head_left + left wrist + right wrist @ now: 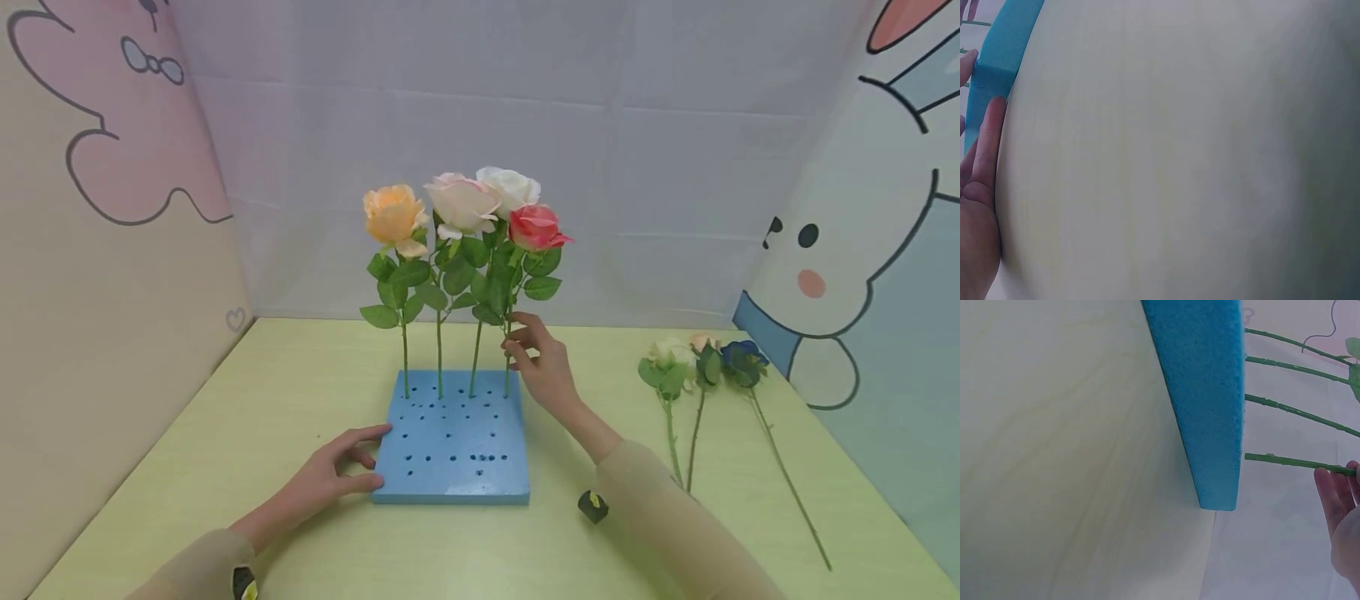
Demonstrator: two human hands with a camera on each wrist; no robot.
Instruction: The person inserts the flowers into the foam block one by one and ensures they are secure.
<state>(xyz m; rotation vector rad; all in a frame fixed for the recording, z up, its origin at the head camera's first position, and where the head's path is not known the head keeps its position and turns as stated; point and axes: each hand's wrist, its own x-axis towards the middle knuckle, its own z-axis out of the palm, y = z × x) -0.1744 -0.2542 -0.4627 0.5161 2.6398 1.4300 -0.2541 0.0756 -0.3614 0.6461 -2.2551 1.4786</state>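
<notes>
A blue foam board (pixel 461 487) with rows of holes lies on the table. Along its far edge stand four... several roses upright: a peach rose (pixel 392 214), a pale pink rose (pixel 461 202), a white rose (pixel 517 187) and a red rose (pixel 536 227) at the right. My right hand (pixel 549 372) pinches the red rose's stem (pixel 1288 462) below its leaves, above the board's far right corner. At the board's left side, my left hand (pixel 327 472) rests with its fingertips and thumb against the edge, the fingers extended.
On the table's right side lie a cream rose (pixel 672 360), a peach rose mostly hidden behind leaves (pixel 708 364) and a dark blue rose (pixel 744 357). A small black object (pixel 593 506) shows beside the right sleeve. Printed cloth walls enclose the table's back and sides.
</notes>
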